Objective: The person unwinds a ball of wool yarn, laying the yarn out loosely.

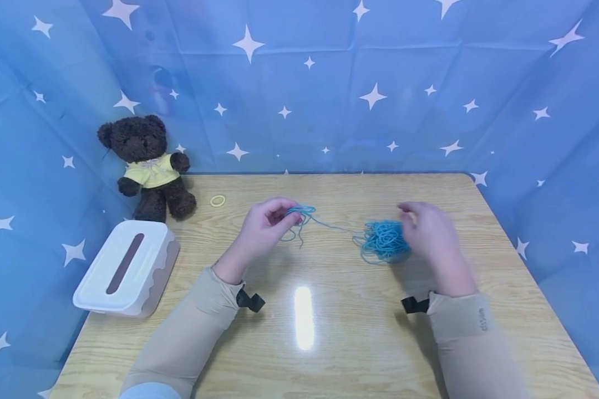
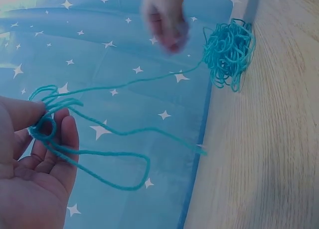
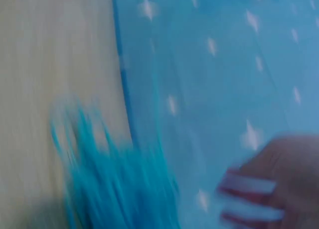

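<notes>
My left hand (image 1: 267, 230) pinches several small loops of blue yarn (image 2: 47, 125) between thumb and fingers. One long loop and a loose end hang from the pinch. A single strand (image 2: 134, 81) stretches from there to a tangled heap of the same yarn (image 1: 384, 241) on the table. Just right of the heap, my right hand (image 1: 431, 230) is raised with its fingers loosely bent and nothing in them. It is blurred in the right wrist view, apart from the heap (image 3: 119, 189).
On the left of the wooden table (image 1: 359, 343) stands a white lidded box (image 1: 92, 282) with a slot on top. Behind it sits a brown teddy bear (image 1: 152, 172) in a yellow shirt. A small yellow ring (image 1: 218, 201) lies nearby. A starry blue curtain (image 1: 329, 127) surrounds the table.
</notes>
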`<state>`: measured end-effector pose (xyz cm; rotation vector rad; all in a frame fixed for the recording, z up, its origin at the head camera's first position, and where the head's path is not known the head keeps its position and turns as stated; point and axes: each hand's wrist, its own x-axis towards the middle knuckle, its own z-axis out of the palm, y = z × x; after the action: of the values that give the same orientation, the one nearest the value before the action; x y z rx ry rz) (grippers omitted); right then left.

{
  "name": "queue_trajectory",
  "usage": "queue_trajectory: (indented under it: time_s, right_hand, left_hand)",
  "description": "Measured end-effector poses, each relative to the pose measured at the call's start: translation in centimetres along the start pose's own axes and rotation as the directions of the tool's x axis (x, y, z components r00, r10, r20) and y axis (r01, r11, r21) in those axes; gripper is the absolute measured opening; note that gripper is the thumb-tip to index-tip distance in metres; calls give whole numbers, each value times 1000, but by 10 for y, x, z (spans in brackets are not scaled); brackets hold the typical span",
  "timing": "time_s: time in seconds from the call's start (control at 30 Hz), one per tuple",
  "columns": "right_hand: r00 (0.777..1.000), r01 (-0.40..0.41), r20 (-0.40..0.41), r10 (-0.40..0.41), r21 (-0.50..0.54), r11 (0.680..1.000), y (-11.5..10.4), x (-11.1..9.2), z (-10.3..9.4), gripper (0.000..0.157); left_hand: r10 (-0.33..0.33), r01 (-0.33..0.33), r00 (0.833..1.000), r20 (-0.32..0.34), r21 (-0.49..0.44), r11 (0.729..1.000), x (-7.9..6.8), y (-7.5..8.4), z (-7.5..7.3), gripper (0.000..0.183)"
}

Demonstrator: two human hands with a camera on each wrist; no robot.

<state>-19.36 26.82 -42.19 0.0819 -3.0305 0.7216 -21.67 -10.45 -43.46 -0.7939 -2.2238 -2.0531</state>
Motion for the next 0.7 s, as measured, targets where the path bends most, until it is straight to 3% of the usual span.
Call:
queue_trajectory:
  time_s: [0.07, 0.13, 0.27, 0.47, 0.7]
  right_hand:
    - [987, 146, -74, -140, 86, 985, -27, -2, 17, 43]
    - [961, 272, -101, -258, 162, 949, -52, -4, 36, 44]
    - [912, 408, -151, -381, 262, 874, -88, -10, 67, 42]
    - [887, 444, -291, -358, 330, 833, -98, -13, 87, 24]
    - [873, 434, -400, -280, 372, 821, -82, -9, 71, 15]
  left_hand:
    - [7, -7, 1000, 4, -11, 1000, 0, 0, 0, 18]
    - [17, -17, 1000, 10, -21, 1000, 0, 0, 1, 18]
    - [33, -32, 999, 25, -23, 999, -1, 0, 1, 16]
    - [42, -41, 998, 42, -16, 999, -1, -1, 2, 14]
    - [9, -9, 999, 46, -10, 1000, -1, -1, 2, 18]
